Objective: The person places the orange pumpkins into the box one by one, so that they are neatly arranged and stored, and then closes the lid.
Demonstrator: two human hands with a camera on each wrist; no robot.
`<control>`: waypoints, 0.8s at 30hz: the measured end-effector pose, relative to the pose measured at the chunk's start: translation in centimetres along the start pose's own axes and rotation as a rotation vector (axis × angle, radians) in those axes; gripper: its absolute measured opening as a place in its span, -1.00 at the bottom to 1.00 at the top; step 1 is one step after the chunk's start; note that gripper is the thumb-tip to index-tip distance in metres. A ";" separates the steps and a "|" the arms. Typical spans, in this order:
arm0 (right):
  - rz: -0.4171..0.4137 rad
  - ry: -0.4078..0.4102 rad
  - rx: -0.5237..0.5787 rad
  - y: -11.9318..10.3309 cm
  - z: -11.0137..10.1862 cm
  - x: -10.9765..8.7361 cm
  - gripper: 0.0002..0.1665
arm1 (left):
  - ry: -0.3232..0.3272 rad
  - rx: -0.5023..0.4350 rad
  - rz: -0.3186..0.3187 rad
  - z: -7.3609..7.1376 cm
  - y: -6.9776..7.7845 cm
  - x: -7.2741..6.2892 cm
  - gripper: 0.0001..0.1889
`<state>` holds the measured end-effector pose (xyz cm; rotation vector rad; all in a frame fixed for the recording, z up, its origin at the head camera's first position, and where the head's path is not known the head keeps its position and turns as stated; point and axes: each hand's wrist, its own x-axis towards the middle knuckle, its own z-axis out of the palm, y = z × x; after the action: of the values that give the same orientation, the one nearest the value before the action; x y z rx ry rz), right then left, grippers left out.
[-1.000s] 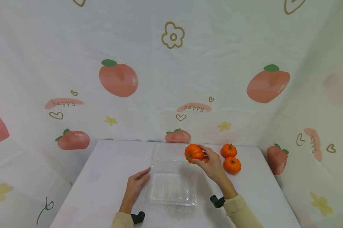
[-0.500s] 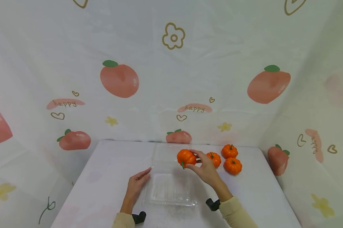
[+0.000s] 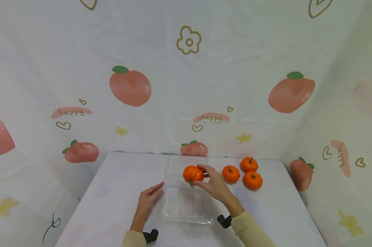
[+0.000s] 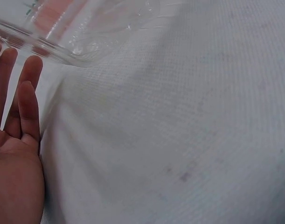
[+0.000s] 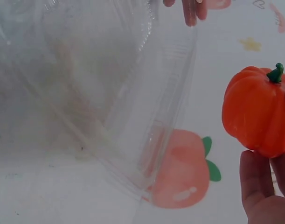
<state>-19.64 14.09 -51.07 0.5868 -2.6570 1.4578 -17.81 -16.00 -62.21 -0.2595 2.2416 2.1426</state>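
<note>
A small orange pumpkin [image 3: 192, 174] with a green stem is pinched between the thumb and fingers of my right hand [image 3: 216, 185]. It hangs above the clear plastic box [image 3: 186, 206], near the fold where the raised lid [image 3: 176, 167] joins the base. In the right wrist view the pumpkin [image 5: 256, 112] shows its ribbed side, with fingertips under it. My left hand [image 3: 147, 203] lies along the box's left side, fingers nearly straight and fingertips at the rim. The left wrist view shows those fingers [image 4: 28, 100] close beside the clear box edge [image 4: 63, 56].
Three more orange pumpkins stand to the right: a near-left one [image 3: 230, 174], a back one [image 3: 249, 164] and a front-right one [image 3: 252, 180]. All rest on the white-covered table [image 3: 111, 192]. A patterned cloth backdrop [image 3: 161, 130] rises behind the table and at both sides.
My right hand has carried the pumpkin left and slightly down, from near the other pumpkins to over the box. The near-left pumpkin is now uncovered. My left hand has stayed at the box.
</note>
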 end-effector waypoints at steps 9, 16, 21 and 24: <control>-0.003 -0.092 -0.046 -0.1 1.4 0.6 -0.29 | 0.016 0.050 0.002 0.1 0.1 -0.2 -0.65; -0.038 -0.159 -0.050 -0.2 2.8 0.6 -0.33 | 0.011 0.039 0.012 0.0 0.0 0.0 -0.64; -0.032 -0.203 -0.057 -0.3 3.7 0.6 -0.35 | -0.006 0.030 -0.006 -0.1 -0.2 0.1 -0.65; -0.017 -0.235 -0.068 -0.3 4.1 0.7 -0.35 | -0.014 0.047 -0.015 -0.1 -0.2 0.1 -0.65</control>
<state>-19.64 10.36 -52.92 0.8198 -2.8533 1.3653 -17.89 -16.17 -62.44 -0.2582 2.2722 2.0745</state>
